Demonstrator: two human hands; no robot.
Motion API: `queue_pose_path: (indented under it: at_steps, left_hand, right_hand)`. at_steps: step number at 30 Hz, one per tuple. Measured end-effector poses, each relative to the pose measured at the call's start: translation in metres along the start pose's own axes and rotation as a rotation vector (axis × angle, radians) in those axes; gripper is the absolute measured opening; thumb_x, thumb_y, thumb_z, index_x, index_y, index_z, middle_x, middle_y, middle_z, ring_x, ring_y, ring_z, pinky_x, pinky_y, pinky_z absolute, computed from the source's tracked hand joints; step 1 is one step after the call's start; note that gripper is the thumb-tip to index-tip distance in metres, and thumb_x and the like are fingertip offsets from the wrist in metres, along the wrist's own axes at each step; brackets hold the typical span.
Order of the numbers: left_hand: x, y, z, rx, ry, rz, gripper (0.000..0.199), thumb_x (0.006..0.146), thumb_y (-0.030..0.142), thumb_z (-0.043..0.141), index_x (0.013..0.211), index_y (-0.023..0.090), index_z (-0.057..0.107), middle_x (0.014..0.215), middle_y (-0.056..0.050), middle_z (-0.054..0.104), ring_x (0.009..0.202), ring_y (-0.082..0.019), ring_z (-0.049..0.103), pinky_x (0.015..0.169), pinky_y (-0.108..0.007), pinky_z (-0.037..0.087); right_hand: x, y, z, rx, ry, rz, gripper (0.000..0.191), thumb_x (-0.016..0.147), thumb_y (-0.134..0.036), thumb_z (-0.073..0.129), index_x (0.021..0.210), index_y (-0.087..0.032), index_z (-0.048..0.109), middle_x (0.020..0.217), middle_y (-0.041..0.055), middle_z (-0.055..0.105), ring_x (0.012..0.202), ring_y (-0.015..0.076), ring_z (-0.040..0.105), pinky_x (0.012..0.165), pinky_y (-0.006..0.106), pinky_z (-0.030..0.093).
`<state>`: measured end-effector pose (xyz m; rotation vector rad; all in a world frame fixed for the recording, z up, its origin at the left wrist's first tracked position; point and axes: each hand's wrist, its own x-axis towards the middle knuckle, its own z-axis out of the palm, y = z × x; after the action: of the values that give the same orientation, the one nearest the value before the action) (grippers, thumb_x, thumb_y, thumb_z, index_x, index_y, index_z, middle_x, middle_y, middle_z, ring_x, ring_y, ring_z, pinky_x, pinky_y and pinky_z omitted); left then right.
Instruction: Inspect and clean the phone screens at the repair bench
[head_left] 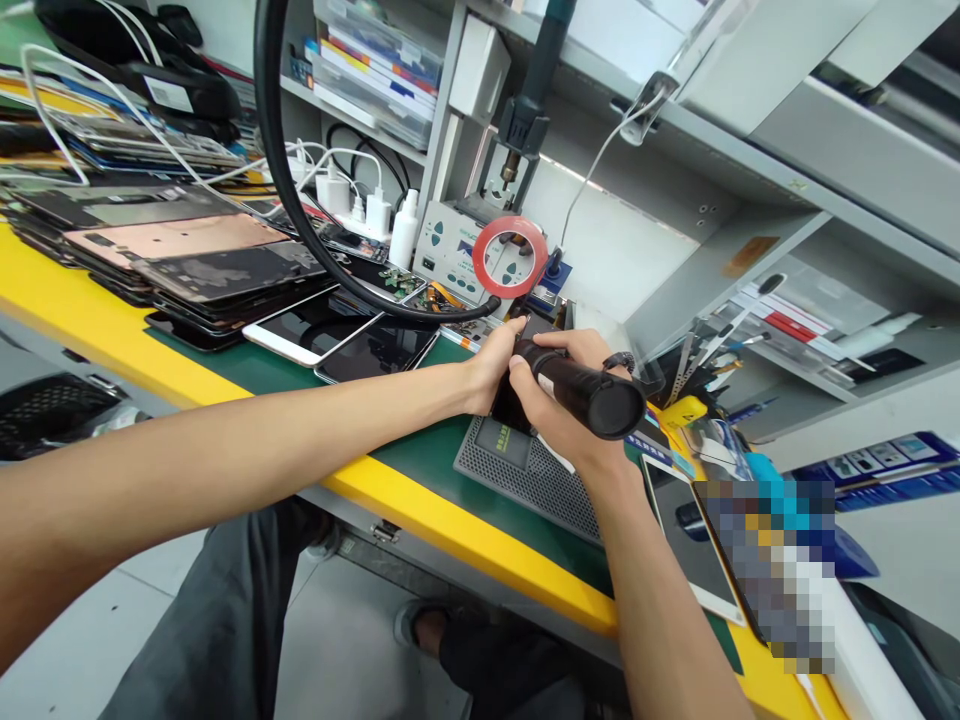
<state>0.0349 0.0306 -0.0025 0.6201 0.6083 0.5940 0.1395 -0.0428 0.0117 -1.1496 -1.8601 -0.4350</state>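
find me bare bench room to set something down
Narrow strips of green mat: between the grille and yellow edge, and between the white tablet and that edge. Crowded: left by screen stacks, right by another tablet, over the grille by the right hand and black cylinder.

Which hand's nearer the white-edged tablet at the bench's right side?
Right. The right hand, gripping the black cylinder, is up and left of the white-edged tablet in the picture; the left hand is farther off to the left.

My bench (pixel 450 525): yellow edge, green top (pixel 420 465)
On my left: stacked flat panels (pixel 217 275), white-framed screen (pixel 296 328)
Before me: grey perforated pad (pixel 555 492)
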Motion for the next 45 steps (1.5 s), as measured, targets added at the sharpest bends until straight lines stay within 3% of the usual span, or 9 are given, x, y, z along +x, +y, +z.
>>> queue_pose_path:
  at_steps: [20, 31, 40, 45]
  left_hand:
    - [0.0024, -0.0001, -0.002, 0.009, -0.015, 0.003, 0.055, 0.087, 0.066, 0.041, 0.065, 0.018, 0.056, 0.068, -0.005, 0.066, 0.063, -0.018, 0.059, 0.063, -0.029, 0.047]
    - [0.0057, -0.0005, -0.0044, -0.009, -0.064, -0.044, 0.051, 0.085, 0.065, 0.043, 0.069, 0.02, 0.06, 0.071, -0.008, 0.069, 0.068, -0.023, 0.062, 0.065, -0.032, 0.048]
    - [0.006, 0.0001, -0.006, -0.005, -0.088, -0.074, 0.054, 0.084, 0.069, 0.041, 0.074, 0.02, 0.062, 0.066, -0.008, 0.067, 0.061, -0.022, 0.061, 0.057, -0.031, 0.047]
    - [0.0063, 0.0006, -0.0071, -0.011, -0.091, -0.081, 0.056, 0.084, 0.069, 0.041, 0.076, 0.018, 0.065, 0.07, -0.009, 0.069, 0.063, -0.024, 0.063, 0.06, -0.032, 0.049]
  right_hand:
    - [0.0003, 0.0009, 0.0006, -0.003, 0.004, 0.0, 0.019, 0.081, -0.035, 0.068, 0.093, -0.021, 0.064, 0.094, 0.0044, 0.068, 0.09, 0.0193, 0.066, 0.084, 0.034, 0.053]
    - [0.0003, 0.0025, 0.0007, 0.006, -0.009, 0.059, 0.019, 0.081, -0.035, 0.068, 0.093, -0.021, 0.065, 0.094, 0.0043, 0.07, 0.093, 0.0206, 0.067, 0.087, 0.036, 0.053]
    - [0.006, 0.0021, -0.0013, 0.158, -0.044, 0.268, 0.019, 0.077, -0.034, 0.07, 0.088, -0.018, 0.069, 0.092, 0.0046, 0.07, 0.089, 0.0199, 0.068, 0.088, 0.037, 0.053]
    - [0.0076, -0.0005, -0.0033, 0.192, -0.099, 0.376, 0.024, 0.075, -0.038, 0.069, 0.087, -0.017, 0.068, 0.091, 0.0064, 0.07, 0.089, 0.0231, 0.067, 0.088, 0.041, 0.053]
